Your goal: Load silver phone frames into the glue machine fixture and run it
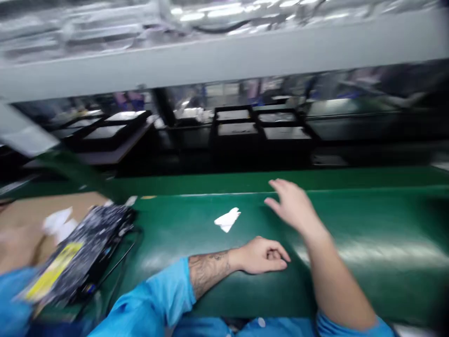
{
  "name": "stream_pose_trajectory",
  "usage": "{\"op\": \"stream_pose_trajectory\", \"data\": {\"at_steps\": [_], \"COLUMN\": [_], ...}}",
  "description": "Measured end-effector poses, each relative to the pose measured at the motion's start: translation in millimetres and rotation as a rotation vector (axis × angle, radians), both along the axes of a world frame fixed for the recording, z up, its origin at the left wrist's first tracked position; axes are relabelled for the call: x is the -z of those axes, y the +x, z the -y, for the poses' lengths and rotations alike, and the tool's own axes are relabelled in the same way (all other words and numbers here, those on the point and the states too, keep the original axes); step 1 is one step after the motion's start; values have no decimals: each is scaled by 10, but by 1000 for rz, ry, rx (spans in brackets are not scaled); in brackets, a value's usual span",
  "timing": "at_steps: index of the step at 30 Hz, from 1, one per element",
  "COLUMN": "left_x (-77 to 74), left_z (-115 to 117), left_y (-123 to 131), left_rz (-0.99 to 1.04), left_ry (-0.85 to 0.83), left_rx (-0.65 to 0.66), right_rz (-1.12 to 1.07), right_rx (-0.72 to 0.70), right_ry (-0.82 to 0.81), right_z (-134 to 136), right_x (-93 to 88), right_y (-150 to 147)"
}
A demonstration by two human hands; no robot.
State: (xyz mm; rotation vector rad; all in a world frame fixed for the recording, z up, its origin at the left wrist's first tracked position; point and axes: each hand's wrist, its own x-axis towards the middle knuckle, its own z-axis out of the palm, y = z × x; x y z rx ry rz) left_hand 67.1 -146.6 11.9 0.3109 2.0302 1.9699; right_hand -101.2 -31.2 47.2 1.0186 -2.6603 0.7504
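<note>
- Left hand (261, 256): resting low at the green desk (379, 220), fingers loosely curled, palm turned down, grasping nothing visible.
- Right hand (293, 206): raised over the desk, released, fingers stretched out and thumb spread, farther from the body than the left.
- White scrap (227, 220): lying on the desk, beyond the left wrist and to the left of the right hand; near both hands, touching neither.
- Toward the desk's left end: dark device (93, 243) in crinkled clear wrap, set aslant, bearing a yellow label (54, 274).
- Just beside the device, on its right: black cables (119, 264), loosely looped.
- Past the device, to the left: cardboard (26, 213), with white sheets (61, 224) on top.
- At the lower left edge: another person's blue sleeve (16, 299), blurred.
- Behind the desk: black trays (234, 120) with pale contents, too blurred to name.
- Overhead: white beam (224, 54), spanning the whole view.
</note>
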Motion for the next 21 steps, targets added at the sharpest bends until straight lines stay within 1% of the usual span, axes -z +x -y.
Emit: {"op": "stream_pose_trajectory", "data": {"at_steps": [2,3,4,7,9,11,12,14,15,16,18,19,21], "left_x": [-11,-6,5,58,99,136,147,150,141,129,104,96,98], "left_z": [-12,-4,14,92,131,159,173,210,238,276,383,450,590], "left_y": [44,63,74,52,36,61,90,155,178,189,161,126,33], "left_rz": [-29,-50,-73,-147,-245,-477,-607,-827,-908,-976,-1073,-1109,-1161], "left_ry": [-52,-76,-98,-148,-215,-326,-368,-411,-425,-445,-523,-576,-684], "left_rx": [10,20,34,126,178,213,235,287,302,308,323,327,306], "right_rz": [77,122,145,139,135,123,109,94,113,159,317,409,526], "right_rx": [116,152,170,184,211,273,316,371,358,306,137,64,18], "right_ry": [152,206,227,175,124,66,31,-41,-74,-101,-135,-144,-158], "right_z": [-292,-406,-500,-732,-895,-1063,-1143,-1295,-1374,-1460,-1663,-1776,-1994], "right_x": [142,214,277,373,411,516,606,846,974,1091,1260,1304,1334], "right_y": [412,630,840,1375,1678,1985,2152,2533,2748,2975,3435,3646,3981]}}
